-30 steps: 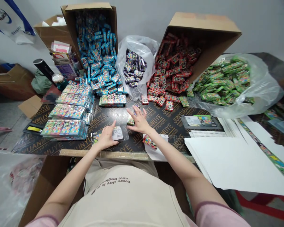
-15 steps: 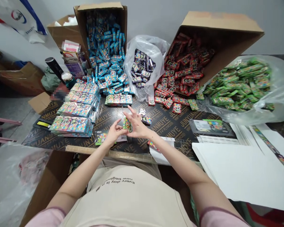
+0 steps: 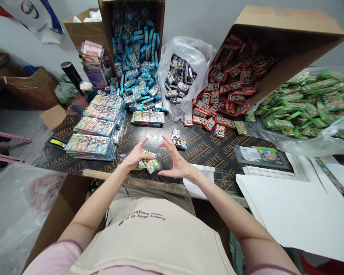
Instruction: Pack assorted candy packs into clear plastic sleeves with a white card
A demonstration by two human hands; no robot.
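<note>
My left hand [image 3: 137, 155] is closed on a small green candy box [image 3: 151, 165], tilted over the dark tabletop. Just right of that box, my right hand [image 3: 175, 160] is open, thumb and fingers apart around bare air. Under my left hand lies a flat green and black packet [image 3: 123, 157], mostly covered. Two small dark purple boxes [image 3: 179, 142] rest on the table beyond my right fingers. A short row of boxes, the stack of colourful boxes [image 3: 148, 118], sits behind my left hand.
Wrapped multi-packs [image 3: 88, 145] are piled at the left. Along the back stand a carton of blue boxes [image 3: 137, 72], a plastic bag of purple boxes [image 3: 200, 57], a carton of red boxes [image 3: 292, 28] and a bag of green boxes [image 3: 309, 99]. White sheets [image 3: 289, 206] cover the right.
My hands have moved apart. The right hand has let go of the green box, which stays in my left hand and is now tilted. The camera view has shifted slightly.
</note>
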